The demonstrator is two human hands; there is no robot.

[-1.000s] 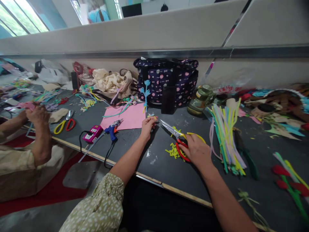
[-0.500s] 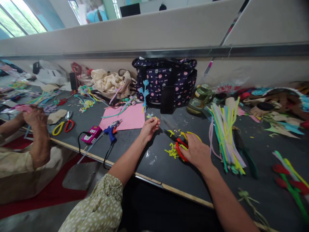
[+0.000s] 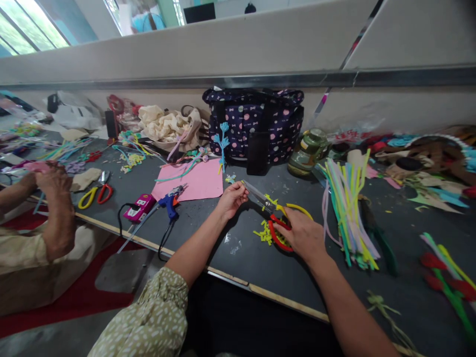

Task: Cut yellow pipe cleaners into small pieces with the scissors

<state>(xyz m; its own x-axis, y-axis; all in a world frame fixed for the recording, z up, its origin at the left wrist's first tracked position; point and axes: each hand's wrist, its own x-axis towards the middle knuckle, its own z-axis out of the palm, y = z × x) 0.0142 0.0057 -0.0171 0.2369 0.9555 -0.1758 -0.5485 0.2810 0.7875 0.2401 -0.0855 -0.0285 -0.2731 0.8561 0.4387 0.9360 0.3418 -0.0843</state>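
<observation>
Between the pinched fingers of my left hand (image 3: 234, 198) is a small yellow piece, mostly hidden by the fingertips. My right hand (image 3: 303, 233) is closed on the red and yellow handles of a pair of scissors (image 3: 277, 214). The scissor blades point left, with their tips at my left fingertips. Short yellow-green cut pieces (image 3: 265, 234) lie under and beside the scissors. A pink sheet (image 3: 201, 186) is on the dark table to the left, and a blue pipe-cleaner flower (image 3: 222, 144) stands at its right edge.
A blue glue gun (image 3: 171, 202) and magenta box (image 3: 140, 208) lie left, near other scissors (image 3: 104, 193) and a person's arms (image 3: 59, 213). Behind are a dotted bag (image 3: 238, 124), phone (image 3: 258, 153) and green jar (image 3: 308, 151). Pipe cleaners (image 3: 347, 213) lie right.
The scissors in my right hand have moved up and left, their blades now closer together and reaching my left fingertips. My left hand has barely shifted.
</observation>
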